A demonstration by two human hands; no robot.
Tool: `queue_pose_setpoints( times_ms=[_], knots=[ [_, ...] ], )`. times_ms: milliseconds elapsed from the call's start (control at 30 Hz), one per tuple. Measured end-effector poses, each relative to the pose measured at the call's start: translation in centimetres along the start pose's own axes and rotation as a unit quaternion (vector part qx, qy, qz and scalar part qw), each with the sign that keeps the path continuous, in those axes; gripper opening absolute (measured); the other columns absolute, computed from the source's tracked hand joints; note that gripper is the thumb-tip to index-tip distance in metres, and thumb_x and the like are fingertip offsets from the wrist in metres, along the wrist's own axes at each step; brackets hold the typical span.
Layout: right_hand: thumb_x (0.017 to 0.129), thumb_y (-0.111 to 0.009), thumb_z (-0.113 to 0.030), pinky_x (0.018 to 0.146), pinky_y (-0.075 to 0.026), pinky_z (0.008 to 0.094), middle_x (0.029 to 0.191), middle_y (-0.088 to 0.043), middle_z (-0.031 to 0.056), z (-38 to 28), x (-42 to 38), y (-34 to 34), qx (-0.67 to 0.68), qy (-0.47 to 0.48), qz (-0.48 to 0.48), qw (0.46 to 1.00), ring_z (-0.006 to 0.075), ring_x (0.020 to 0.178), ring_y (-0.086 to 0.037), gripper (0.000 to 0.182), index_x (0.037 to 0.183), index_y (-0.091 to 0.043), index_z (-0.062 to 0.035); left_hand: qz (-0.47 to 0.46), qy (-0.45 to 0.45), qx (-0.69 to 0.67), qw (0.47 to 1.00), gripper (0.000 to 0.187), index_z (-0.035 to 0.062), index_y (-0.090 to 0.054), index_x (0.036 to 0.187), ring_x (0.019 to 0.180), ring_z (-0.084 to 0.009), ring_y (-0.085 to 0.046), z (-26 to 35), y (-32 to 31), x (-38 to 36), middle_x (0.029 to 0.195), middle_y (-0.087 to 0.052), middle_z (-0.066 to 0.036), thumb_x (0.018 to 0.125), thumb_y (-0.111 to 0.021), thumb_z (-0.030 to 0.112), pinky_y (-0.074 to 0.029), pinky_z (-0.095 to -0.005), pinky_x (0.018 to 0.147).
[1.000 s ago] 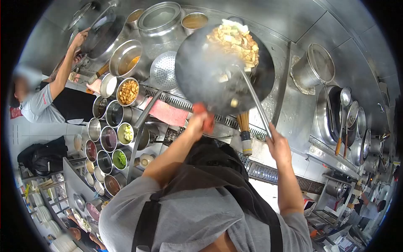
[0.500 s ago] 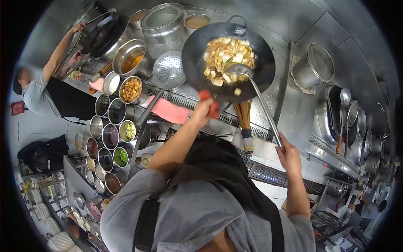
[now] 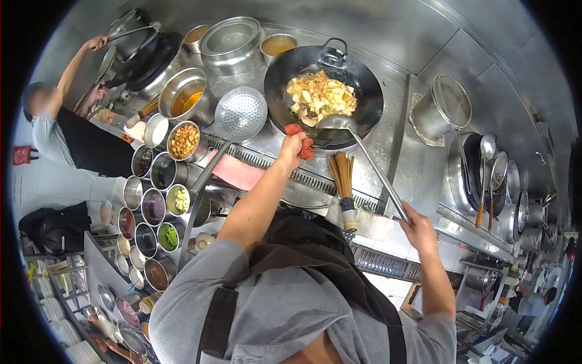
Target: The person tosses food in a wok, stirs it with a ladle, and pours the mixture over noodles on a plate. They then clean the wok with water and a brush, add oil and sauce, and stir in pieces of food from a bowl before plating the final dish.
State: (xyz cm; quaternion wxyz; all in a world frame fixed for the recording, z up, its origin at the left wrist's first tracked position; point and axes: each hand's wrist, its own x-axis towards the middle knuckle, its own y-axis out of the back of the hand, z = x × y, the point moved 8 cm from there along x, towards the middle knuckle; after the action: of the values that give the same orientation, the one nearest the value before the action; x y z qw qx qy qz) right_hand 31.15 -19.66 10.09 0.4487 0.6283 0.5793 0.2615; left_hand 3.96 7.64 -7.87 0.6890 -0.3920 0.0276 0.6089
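Note:
My left hand [image 3: 293, 147] is closed on a red cloth [image 3: 306, 150] at the near rim of a black wok [image 3: 371, 100]; any handle beneath the cloth is hidden. Pale chunks of food [image 3: 321, 96] in brown sauce lie inside the wok. My right hand [image 3: 419, 229] grips the far end of a long metal ladle [image 3: 382, 173], whose bowl rests near the wok's front edge, beside the food. Just below the wok, a bamboo brush [image 3: 342, 182] stands between my two arms.
Left of the wok are a perforated skimmer [image 3: 241, 113], a pot with amber liquid [image 3: 182, 91] and several ingredient tins [image 3: 183, 141]. A strainer pot [image 3: 448, 106] stands at right. Another person [image 3: 60, 130] works at a wok on the far left.
The wok has come down and sits lower on the stove, its food gathered toward the centre. The ladle's bowl has shifted from over the food to the near rim. Both hands keep their grips.

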Motion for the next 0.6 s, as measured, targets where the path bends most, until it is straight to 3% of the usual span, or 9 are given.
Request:
queue_pose_setpoints(
  times_ms=[33,100,167,233,267,333,500,600],
  knots=[
    [0.08,-0.063,-0.008,0.065,-0.051,0.0425,0.077,-0.065,0.0212,-0.2,1.3,-1.2,-0.024,0.057,0.051,0.997,0.0377,0.071,-0.064,0.049,0.128,-0.054,-0.0059,-0.018,-0.001,0.005,1.0,0.005,0.0045,-0.053,0.085,0.055,-0.0234,-0.054,0.0,0.1,0.6,0.073,-0.057,-0.009,0.085,-0.051,0.009,-0.043,-0.0393,0.043],
    [0.081,-0.063,-0.008,0.067,-0.05,0.0456,0.081,-0.064,0.0242,-0.1,3.2,-3.5,0.01,-0.032,0.044,0.998,0.0401,0.076,-0.064,0.049,0.128,-0.052,-0.0048,-0.029,-0.001,0.013,0.999,0.003,0.0042,-0.052,0.087,0.056,-0.0234,-0.057,0.7,0.0,0.5,0.074,-0.057,-0.009,0.084,-0.052,0.006,-0.049,-0.0401,0.049],
    [0.08,-0.064,-0.007,0.065,-0.049,0.046,0.073,-0.062,0.0238,-0.4,3.0,-4.3,0.065,-0.034,0.085,0.994,0.0407,0.072,-0.063,0.049,0.128,-0.053,-0.0038,-0.035,0.045,0.033,0.998,0.006,0.0036,-0.052,0.089,0.057,-0.0241,-0.058,0.5,0.4,0.8,0.076,-0.058,-0.01,0.084,-0.053,0.007,-0.05,-0.0405,0.049],
    [0.079,-0.065,-0.005,0.06,-0.047,0.0396,0.065,-0.058,0.0192,-0.5,1.7,-4.1,0.045,-0.06,0.091,0.993,0.0333,0.058,-0.059,0.05,0.128,-0.054,-0.0053,-0.029,0.045,0.039,0.998,0.009,0.0029,-0.053,0.092,0.057,-0.0235,-0.058,0.8,0.1,1.0,0.077,-0.058,-0.01,0.085,-0.055,0.008,-0.05,-0.0407,0.05],
    [0.079,-0.065,-0.005,0.06,-0.047,0.0396,0.065,-0.058,0.0192,-0.4,1.1,-3.8,0.043,-0.058,0.094,0.993,0.0333,0.058,-0.059,0.05,0.128,-0.054,-0.0053,0.013,0.042,0.018,0.999,0.008,0.0038,-0.054,0.091,0.059,-0.0235,-0.058,0.9,0.5,1.4,0.076,-0.058,-0.01,0.084,-0.055,0.007,-0.049,-0.0412,0.05],
    [0.079,-0.063,-0.006,0.065,-0.049,0.0465,0.077,-0.063,0.0246,0.1,0.0,-4.0,0.043,-0.06,0.059,0.996,0.041,0.071,-0.062,0.05,0.128,-0.052,-0.0046,0.061,0.041,-0.023,0.997,0.009,0.0041,-0.055,0.091,0.06,-0.0231,-0.058,1.1,0.7,1.0,0.075,-0.058,-0.009,0.082,-0.056,0.003,-0.051,-0.0414,0.053],
    [0.079,-0.063,-0.007,0.068,-0.05,0.0477,0.084,-0.064,0.0245,0.1,0.3,-4.9,-0.025,-0.005,0.049,0.998,0.0411,0.075,-0.063,0.054,0.132,-0.048,-0.006,0.025,0.051,0.014,0.998,0.011,0.0043,-0.053,0.094,0.058,-0.0224,-0.056,-0.3,1.2,2.8,0.072,-0.056,-0.009,0.084,-0.052,0.004,-0.049,-0.0411,0.049],
    [0.08,-0.063,-0.007,0.069,-0.05,0.0476,0.085,-0.065,0.0243,-2.3,-1.0,-2.4,-0.044,0.017,0.031,0.998,0.0405,0.076,-0.063,0.054,0.132,-0.048,-0.0062,-0.005,0.052,-0.04,0.998,0.013,0.0076,-0.051,0.096,0.055,-0.0216,-0.053,-0.5,0.7,-1.0,0.068,-0.051,-0.007,0.084,-0.049,0.002,-0.045,-0.0403,0.045]
  ],
)
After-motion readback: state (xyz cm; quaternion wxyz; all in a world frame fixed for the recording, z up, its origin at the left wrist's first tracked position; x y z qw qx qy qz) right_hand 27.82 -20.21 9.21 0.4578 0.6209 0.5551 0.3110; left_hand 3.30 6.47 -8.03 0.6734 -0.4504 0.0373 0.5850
